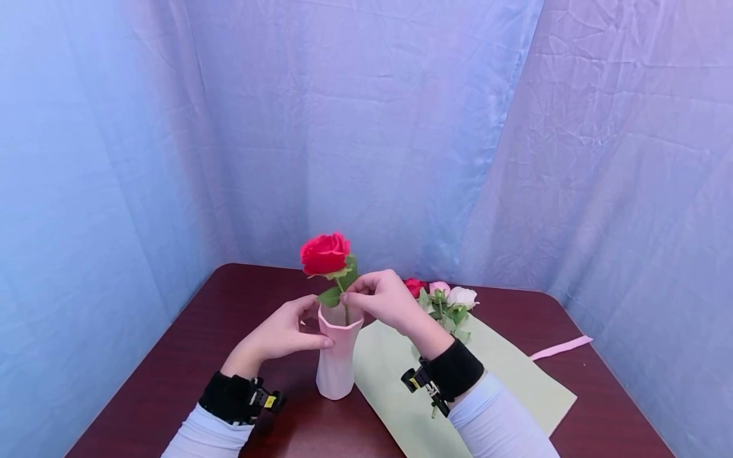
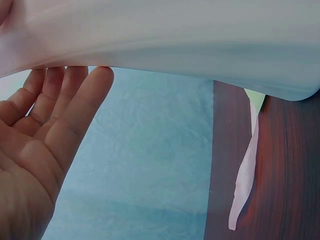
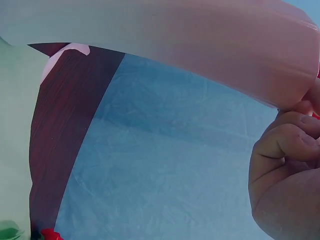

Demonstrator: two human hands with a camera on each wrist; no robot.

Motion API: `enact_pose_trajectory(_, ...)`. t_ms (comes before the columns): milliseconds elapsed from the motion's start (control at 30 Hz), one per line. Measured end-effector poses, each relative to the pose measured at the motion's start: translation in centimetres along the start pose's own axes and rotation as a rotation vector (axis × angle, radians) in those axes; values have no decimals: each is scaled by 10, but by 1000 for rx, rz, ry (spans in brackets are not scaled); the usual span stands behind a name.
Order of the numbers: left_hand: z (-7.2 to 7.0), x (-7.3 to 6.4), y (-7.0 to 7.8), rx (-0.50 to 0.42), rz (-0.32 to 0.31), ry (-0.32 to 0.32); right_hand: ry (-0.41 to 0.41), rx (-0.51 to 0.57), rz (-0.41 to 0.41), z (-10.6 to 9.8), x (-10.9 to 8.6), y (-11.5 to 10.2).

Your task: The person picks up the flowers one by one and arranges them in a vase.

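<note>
A pink-and-white vase [image 1: 336, 362] stands upright on the dark table. My left hand [image 1: 289, 327] holds it near the rim, thumb across the front and the other fingers around the far side. In the left wrist view, fingertips [image 2: 102, 80] touch the vase wall. Above the rim, my right hand [image 1: 385, 300] pinches the green stem of a red rose [image 1: 325, 254], whose lower stem is inside the vase opening. Green leaves [image 1: 329, 297] hang just over the rim. The right wrist view shows curled fingers [image 3: 287, 145] right beside the vase mouth.
Right of the vase, a pale green sheet [image 1: 515, 375] lies on the table [image 1: 275, 413]. On its far end are a red rose [image 1: 415, 287], a pink rose [image 1: 439, 288] and a white rose [image 1: 461, 296]. A pink ribbon [image 1: 561, 348] extends rightward from the sheet. Blue curtains [image 1: 366, 127] hang behind.
</note>
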State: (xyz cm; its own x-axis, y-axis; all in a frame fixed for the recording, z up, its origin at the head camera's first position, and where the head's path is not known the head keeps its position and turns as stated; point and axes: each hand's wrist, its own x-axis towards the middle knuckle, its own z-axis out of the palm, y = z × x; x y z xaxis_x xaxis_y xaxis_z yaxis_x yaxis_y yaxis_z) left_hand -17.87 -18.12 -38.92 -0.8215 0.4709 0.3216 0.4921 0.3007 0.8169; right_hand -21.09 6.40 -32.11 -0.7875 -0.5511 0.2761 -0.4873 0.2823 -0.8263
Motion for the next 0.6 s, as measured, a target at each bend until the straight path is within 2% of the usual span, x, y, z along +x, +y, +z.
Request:
enact_pose_trajectory(400,0,-1,-2,17,1,9,-13,-14,8,-5,-3,0)
enact_pose_trajectory(533,0,0,-2,-17,37,9,10,-24,5,-10,-6,-1)
enact_pose_trajectory(600,1,0,-2,-48,83,1,22,-17,5,-14,-8,-2)
